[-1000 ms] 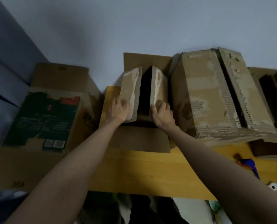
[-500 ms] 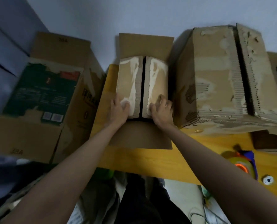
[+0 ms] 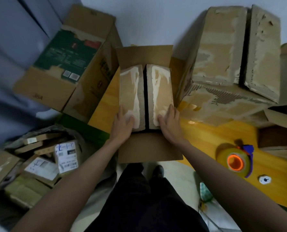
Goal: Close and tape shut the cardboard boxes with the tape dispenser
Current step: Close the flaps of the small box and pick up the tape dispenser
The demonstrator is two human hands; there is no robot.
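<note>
A small cardboard box (image 3: 146, 97) stands on the yellow wooden table (image 3: 206, 131) in front of me. Its two long flaps are folded down with a dark narrow gap between them. The near and far end flaps stick out flat. My left hand (image 3: 123, 124) presses flat on the near end of the left flap. My right hand (image 3: 168, 122) presses flat on the right flap. A tape dispenser (image 3: 236, 159) with a yellowish roll, orange core and blue handle lies on the table to the right, apart from both hands.
A large worn cardboard box (image 3: 231, 64) with torn flaps stands right of the small one. Another box (image 3: 69, 61) with a green label stands left, off the table. A pile of parcels (image 3: 39, 158) lies on the floor lower left. A small white round object (image 3: 264, 180) lies near the dispenser.
The two long flaps went from upright to folded flat under my hands. My view has tilted downward, bringing the floor, the parcels and the whole tape dispenser into sight.
</note>
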